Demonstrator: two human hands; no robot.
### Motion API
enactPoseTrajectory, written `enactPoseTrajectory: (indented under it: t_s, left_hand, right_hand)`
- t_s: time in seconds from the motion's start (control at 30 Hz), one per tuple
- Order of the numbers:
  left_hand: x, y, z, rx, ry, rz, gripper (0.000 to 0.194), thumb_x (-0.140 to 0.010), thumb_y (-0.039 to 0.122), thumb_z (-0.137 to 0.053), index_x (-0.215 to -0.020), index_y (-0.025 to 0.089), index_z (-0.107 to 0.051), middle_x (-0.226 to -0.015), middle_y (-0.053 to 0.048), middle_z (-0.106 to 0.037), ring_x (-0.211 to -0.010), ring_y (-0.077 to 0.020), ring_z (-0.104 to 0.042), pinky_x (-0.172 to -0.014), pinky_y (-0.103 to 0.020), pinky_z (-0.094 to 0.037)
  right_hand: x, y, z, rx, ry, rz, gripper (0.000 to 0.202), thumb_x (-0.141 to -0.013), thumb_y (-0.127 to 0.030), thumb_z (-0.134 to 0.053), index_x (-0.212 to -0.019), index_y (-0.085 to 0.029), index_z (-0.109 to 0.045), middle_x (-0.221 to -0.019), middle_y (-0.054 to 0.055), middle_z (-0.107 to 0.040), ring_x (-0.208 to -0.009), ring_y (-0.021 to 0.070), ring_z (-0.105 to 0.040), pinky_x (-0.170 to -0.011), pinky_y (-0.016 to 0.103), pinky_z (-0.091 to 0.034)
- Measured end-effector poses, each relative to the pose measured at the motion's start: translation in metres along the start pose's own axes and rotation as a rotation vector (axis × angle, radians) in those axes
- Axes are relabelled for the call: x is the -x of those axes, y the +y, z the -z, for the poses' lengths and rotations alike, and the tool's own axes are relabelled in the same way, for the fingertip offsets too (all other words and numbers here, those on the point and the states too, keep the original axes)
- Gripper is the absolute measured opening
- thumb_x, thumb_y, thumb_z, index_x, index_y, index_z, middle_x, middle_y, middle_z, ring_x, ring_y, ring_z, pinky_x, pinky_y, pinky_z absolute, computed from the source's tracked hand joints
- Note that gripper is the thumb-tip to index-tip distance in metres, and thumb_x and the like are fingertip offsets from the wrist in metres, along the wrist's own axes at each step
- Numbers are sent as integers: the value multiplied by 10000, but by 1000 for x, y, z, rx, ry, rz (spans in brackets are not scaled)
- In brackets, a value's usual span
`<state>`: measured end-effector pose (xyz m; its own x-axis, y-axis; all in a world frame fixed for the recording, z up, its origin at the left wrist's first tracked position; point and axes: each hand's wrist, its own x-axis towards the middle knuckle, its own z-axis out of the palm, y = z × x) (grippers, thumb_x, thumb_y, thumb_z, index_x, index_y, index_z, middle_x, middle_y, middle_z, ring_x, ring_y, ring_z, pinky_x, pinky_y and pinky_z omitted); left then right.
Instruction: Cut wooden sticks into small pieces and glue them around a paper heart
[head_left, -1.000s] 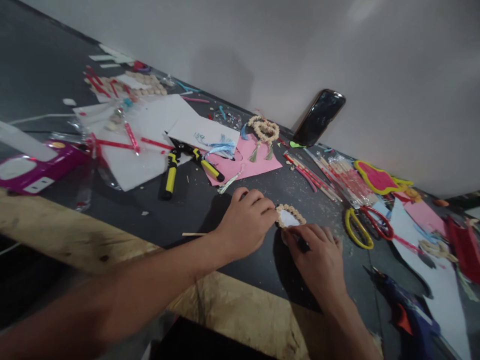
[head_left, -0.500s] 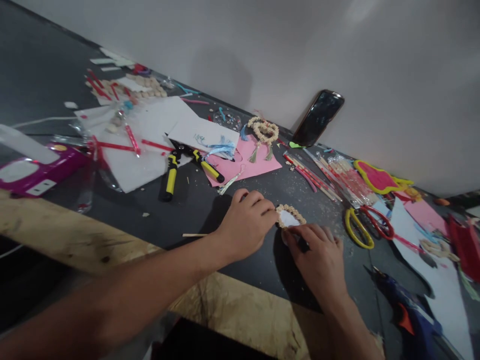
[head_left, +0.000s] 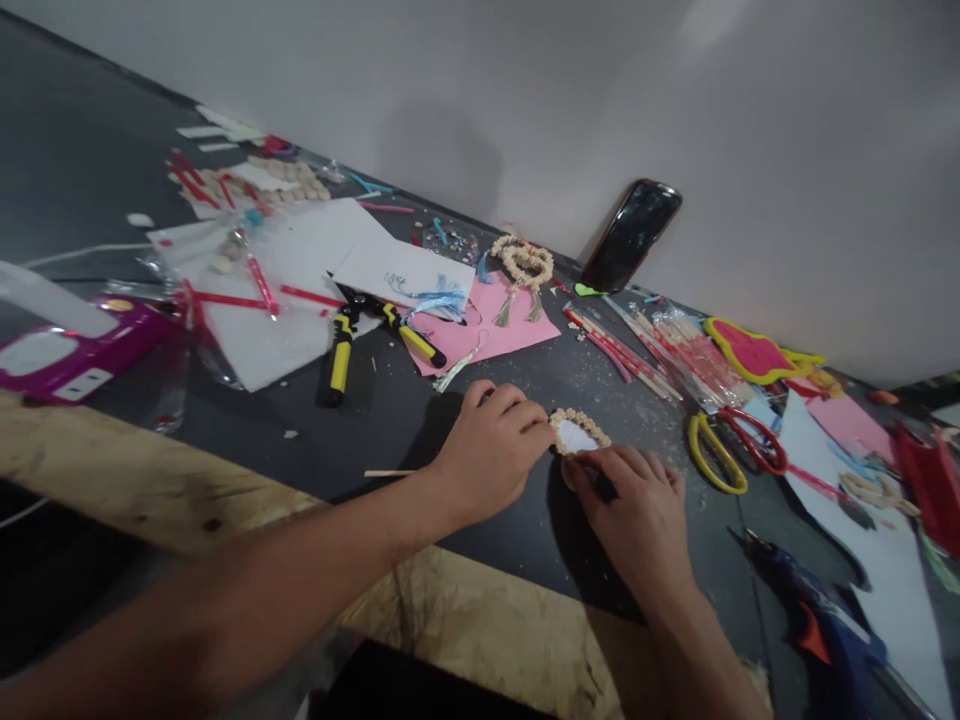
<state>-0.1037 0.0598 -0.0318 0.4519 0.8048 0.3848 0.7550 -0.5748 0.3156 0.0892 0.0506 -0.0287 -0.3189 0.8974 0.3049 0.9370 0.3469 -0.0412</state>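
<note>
A small white piece edged with tan beads (head_left: 577,434) lies between my hands, just above the dark tabletop or on it; I cannot tell which. My left hand (head_left: 491,445) has its fingers curled and closed at the piece's left edge. At the lower edge, my right hand (head_left: 637,505) pinches the beaded rim between thumb and fingers. The fingertips hide part of the rim. A thin wooden stick (head_left: 388,473) lies by my left wrist.
Yellow-handled pliers (head_left: 341,365) and pink paper (head_left: 517,335) lie beyond my left hand. Scissors (head_left: 716,455) and a blue glue gun (head_left: 817,610) lie to the right. A phone (head_left: 634,235) leans on the wall. A purple device (head_left: 112,345) sits at far left.
Both hands stay on the beaded piece with almost the same grip. The whole view has shifted very slightly.
</note>
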Motion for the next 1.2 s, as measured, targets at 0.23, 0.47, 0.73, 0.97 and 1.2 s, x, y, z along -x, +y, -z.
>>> enactPoseTrajectory:
  t_s: [0.23,0.47,0.73,0.97,1.2]
  left_hand:
    - [0,0,1,13,-11,2,217,-794,122,-508,-966,197,-616,-1056,-51,-635,-979,-242,-468,-836,-433,-286]
    - [0,1,0,8,-12,2,223,-811,128,-490,-975,202,-622,-1024,-49,-643,-960,-240,-471,-828,-428,-289]
    - [0,0,0,7,-20,9,209,-828,138,-478,-970,207,-615,-1037,-26,-637,-969,-236,-471,-833,-431,-291]
    - [0,0,-1,9,-14,13,206,-836,142,-470,-965,205,-617,-1046,-27,-638,-975,-233,-468,-842,-430,-289]
    - [1,0,0,0,-24,17,200,-834,144,-472,-967,207,-608,-1055,-12,-630,-986,-235,-470,-838,-436,-293]
  right_hand:
    - [0,1,1,-11,7,9,186,-838,-377,-549,-795,-248,-675,-799,18,-676,-793,179,-563,-712,325,-288]
    - [0,2,1,-22,12,4,161,-833,-363,-560,-788,-253,-668,-795,6,-682,-783,183,-559,-709,320,-289]
    - [1,3,2,-59,31,23,145,-814,-353,-584,-756,-245,-662,-780,11,-682,-780,183,-559,-714,318,-283]
    - [2,0,3,-39,-16,79,88,-806,-303,-591,-788,-258,-664,-807,-6,-678,-800,184,-548,-719,325,-269]
    - [1,2,2,-40,-9,75,91,-807,-300,-595,-799,-254,-673,-800,-2,-675,-799,178,-550,-729,318,-274]
